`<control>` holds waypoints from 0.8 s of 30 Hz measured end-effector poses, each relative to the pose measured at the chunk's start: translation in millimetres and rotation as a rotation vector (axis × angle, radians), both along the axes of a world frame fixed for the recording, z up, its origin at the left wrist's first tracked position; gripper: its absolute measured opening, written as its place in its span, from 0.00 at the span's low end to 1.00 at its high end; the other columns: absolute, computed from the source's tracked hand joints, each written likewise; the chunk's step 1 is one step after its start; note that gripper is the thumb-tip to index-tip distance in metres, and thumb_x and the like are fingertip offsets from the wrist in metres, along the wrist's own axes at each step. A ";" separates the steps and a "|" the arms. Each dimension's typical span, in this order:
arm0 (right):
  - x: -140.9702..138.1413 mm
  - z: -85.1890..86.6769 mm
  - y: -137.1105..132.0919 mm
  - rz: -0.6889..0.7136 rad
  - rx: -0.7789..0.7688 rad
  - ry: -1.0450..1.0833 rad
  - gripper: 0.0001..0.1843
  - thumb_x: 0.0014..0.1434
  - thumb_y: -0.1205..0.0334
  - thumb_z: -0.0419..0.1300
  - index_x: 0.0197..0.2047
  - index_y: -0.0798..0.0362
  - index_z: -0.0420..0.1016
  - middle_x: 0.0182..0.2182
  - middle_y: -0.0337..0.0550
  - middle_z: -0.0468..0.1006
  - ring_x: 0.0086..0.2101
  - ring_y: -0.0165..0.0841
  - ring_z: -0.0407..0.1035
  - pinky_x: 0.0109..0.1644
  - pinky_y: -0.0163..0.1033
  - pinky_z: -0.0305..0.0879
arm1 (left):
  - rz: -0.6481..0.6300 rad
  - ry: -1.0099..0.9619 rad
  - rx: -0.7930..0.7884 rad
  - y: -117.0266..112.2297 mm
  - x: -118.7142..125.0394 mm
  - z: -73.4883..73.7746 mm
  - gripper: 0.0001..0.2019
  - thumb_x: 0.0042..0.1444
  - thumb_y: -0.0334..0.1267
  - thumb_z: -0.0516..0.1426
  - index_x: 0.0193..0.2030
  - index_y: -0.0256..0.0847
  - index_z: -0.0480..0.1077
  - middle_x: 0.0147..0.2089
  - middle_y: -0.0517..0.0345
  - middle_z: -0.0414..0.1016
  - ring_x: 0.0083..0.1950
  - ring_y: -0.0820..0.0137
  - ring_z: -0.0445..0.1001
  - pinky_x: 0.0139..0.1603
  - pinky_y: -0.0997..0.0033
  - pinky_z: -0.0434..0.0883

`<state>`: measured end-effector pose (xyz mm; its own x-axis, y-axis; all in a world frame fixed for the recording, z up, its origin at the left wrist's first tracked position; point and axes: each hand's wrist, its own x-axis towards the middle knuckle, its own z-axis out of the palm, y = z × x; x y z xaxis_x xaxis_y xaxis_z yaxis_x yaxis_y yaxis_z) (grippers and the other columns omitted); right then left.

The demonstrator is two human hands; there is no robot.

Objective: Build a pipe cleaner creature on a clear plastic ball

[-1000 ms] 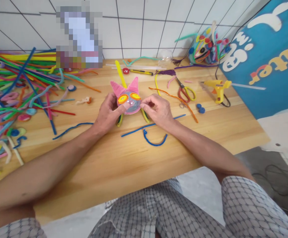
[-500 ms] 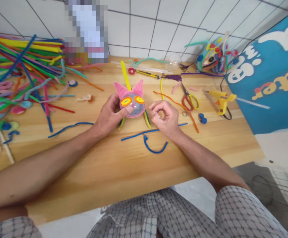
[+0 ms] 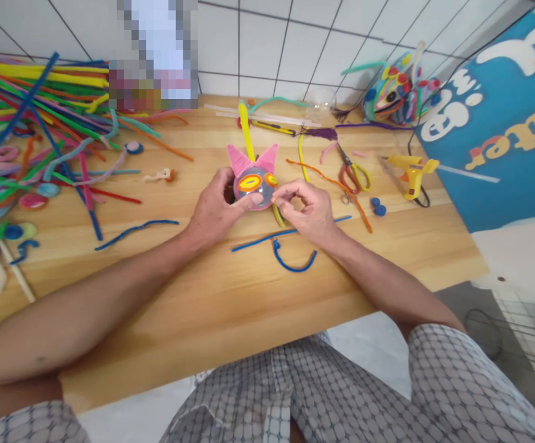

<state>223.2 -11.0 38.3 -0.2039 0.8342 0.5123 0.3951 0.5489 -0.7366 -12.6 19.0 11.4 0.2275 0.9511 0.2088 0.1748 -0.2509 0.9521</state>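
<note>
A small cat figure [image 3: 265,193] has a clear ball for a head, pink pipe-cleaner ears, orange-and-yellow ring eyes and a yellow stalk rising behind. My left hand [image 3: 217,206] is closed around its left side, thumb across the front of the ball. At the figure's right edge, my right hand [image 3: 308,212] has thumb and forefinger pinched together, close to or touching the ball. Whatever may be between those fingertips is too small to make out. Below the hands lie a straight blue pipe cleaner [image 3: 261,240] and a curved blue pipe cleaner [image 3: 293,269].
A heap of coloured pipe cleaners [image 3: 41,129] covers the left side. To the right are scissors [image 3: 354,172], an orange pipe cleaner [image 3: 336,184], blue balls [image 3: 378,207] and a yellow glue gun [image 3: 412,174]. A utility knife [image 3: 274,128] and decorated figures [image 3: 396,95] lie toward the tiled wall.
My right hand has moved in to the right edge of the cat figure. The figure, in my left hand, has shifted slightly right and turned a little. The camera view has shifted slightly.
</note>
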 end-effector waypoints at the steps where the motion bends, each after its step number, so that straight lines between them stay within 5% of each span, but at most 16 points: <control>1: 1.2 0.5 0.9 -0.018 0.007 0.004 0.04 0.70 0.61 0.67 0.42 0.47 0.84 0.35 0.38 0.88 0.34 0.33 0.78 0.44 0.40 0.77 | 0.003 0.032 0.017 0.4 -0.6 0.5 0.24 0.65 0.59 0.72 0.55 0.45 0.74 0.53 0.54 0.84 0.50 0.62 0.81 0.53 0.61 0.78; 9: 6.7 3.7 5.8 -0.133 -0.060 0.066 0.12 0.68 0.49 0.74 0.39 0.47 0.84 0.34 0.37 0.86 0.33 0.33 0.76 0.40 0.41 0.73 | 0.101 0.185 0.071 0.2 2.8 -2.3 0.23 0.63 0.59 0.75 0.44 0.46 0.71 0.42 0.54 0.79 0.45 0.58 0.79 0.48 0.54 0.75; 14: 9.0 15.5 -10.1 -0.153 -0.087 0.149 0.12 0.65 0.49 0.77 0.38 0.46 0.84 0.32 0.35 0.85 0.32 0.32 0.75 0.39 0.40 0.71 | 0.165 0.064 0.144 -1.7 4.9 -0.9 0.24 0.72 0.63 0.67 0.60 0.48 0.73 0.66 0.44 0.81 0.65 0.53 0.81 0.66 0.47 0.77; 17: 10.8 21.4 -27.5 -0.176 -0.106 0.162 0.11 0.65 0.50 0.76 0.39 0.46 0.85 0.32 0.35 0.85 0.32 0.32 0.75 0.38 0.40 0.72 | 0.267 0.011 0.256 -1.7 -0.7 8.6 0.30 0.75 0.71 0.59 0.66 0.48 0.71 0.71 0.45 0.77 0.69 0.54 0.77 0.73 0.43 0.73; 21: 10.4 21.3 -46.2 -0.155 -0.123 0.142 0.07 0.65 0.53 0.73 0.39 0.47 0.85 0.34 0.37 0.87 0.33 0.32 0.77 0.38 0.39 0.73 | 0.248 0.033 0.396 -9.0 -7.9 36.9 0.36 0.74 0.78 0.55 0.57 0.45 0.78 0.57 0.53 0.81 0.59 0.58 0.78 0.64 0.51 0.75; 24: 6.9 17.9 -52.8 -0.132 -0.107 0.133 0.04 0.65 0.57 0.71 0.39 0.47 0.85 0.33 0.37 0.87 0.32 0.32 0.77 0.39 0.39 0.73 | 0.025 0.142 0.371 -26.0 -6.5 55.3 0.26 0.80 0.63 0.55 0.47 0.43 0.80 0.41 0.57 0.79 0.43 0.64 0.76 0.50 0.57 0.73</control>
<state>230.1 -63.8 56.1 -0.0256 0.9002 0.4348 0.3543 0.4149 -0.8380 -19.1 -7.0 66.7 0.2571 0.8226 0.5073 0.3086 -0.5673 0.7635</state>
